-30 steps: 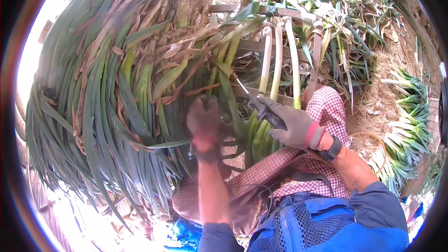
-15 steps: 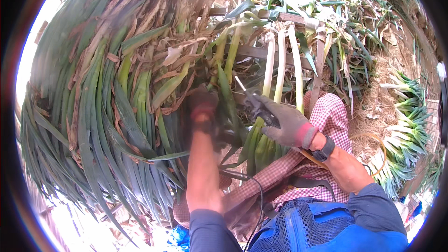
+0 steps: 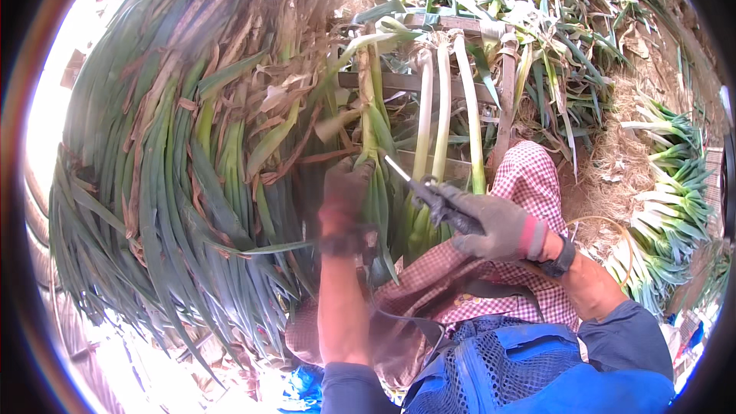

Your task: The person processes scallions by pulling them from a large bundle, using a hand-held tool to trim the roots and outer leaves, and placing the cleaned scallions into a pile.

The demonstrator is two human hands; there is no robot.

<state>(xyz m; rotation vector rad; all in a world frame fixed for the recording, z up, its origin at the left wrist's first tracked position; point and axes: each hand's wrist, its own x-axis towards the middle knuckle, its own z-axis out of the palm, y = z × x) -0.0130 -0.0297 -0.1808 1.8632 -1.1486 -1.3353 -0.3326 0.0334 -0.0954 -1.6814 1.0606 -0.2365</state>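
Note:
My left hand (image 3: 346, 188), in a dark glove and partly smeared by motion, is closed on a long green onion (image 3: 369, 126) with brown, dry outer skin. My right hand (image 3: 494, 226), in a grey glove with a red cuff, grips a black air blow gun (image 3: 452, 213). Its thin, pale-tipped nozzle points up and left, close beside the held stalk. Just to the right, several peeled green onions with white shafts (image 3: 442, 107) stand side by side against a rack (image 3: 504, 100), roots up. Their lower leaves pass behind the gun.
A large heap of unpeeled green onions (image 3: 176, 161) fills the left side. Stripped leaves (image 3: 537, 0) lie beyond the rack. Cleaned onions (image 3: 663, 199) are laid in a row at far right. A yellow hose (image 3: 630, 249) curves near my right wrist. Checked cloth (image 3: 529, 176) covers my legs.
My left hand has risen slightly and shifted right with the onion, which now stands more upright. The blow gun has moved slightly right and down, its nozzle still near the stalk.

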